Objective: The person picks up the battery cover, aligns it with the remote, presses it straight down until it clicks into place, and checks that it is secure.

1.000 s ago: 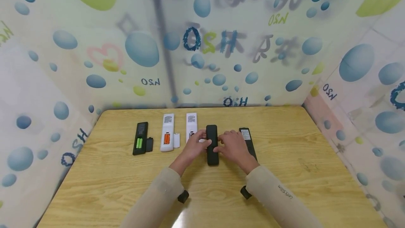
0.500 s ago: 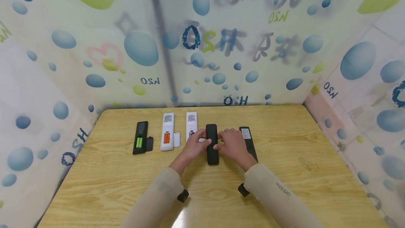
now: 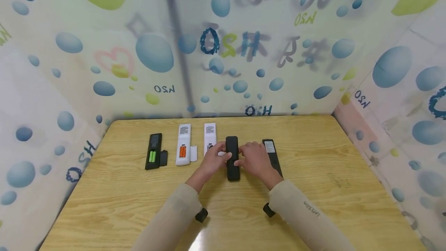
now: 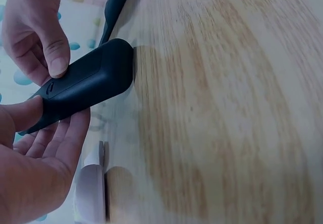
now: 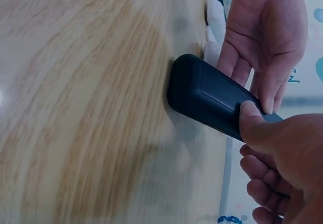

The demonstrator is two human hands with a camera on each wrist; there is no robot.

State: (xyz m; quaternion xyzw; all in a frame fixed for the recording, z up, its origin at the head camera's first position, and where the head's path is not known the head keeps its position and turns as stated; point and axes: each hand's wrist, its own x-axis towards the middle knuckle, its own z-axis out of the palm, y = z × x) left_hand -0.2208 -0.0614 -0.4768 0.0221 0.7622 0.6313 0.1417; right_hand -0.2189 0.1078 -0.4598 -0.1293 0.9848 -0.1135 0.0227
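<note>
A black remote control (image 3: 232, 169) is tilted in both hands, its back facing up, at the middle of the table. My left hand (image 3: 211, 162) grips it from the left side, thumb on the back and fingers underneath, as the left wrist view shows. From the right, my right hand (image 3: 256, 160) has its thumb on the battery cover (image 5: 222, 95), close to a small arrow-like mark (image 4: 50, 88). The right hand's other fingers are curled, partly hidden below the remote. In both wrist views the cover's seam is visible and the cover sits in place.
To the left lie a black remote (image 3: 155, 142) with green batteries, its loose cover (image 3: 163, 158), and a white remote (image 3: 184, 138) with orange batteries, its cover (image 3: 193, 153) beside it. Another white remote (image 3: 210, 133) is partly behind my left hand. A labelled black remote (image 3: 274, 160) lies right.
Both hands keep nearly the same hold on the black remote. The head view has shifted only slightly.
</note>
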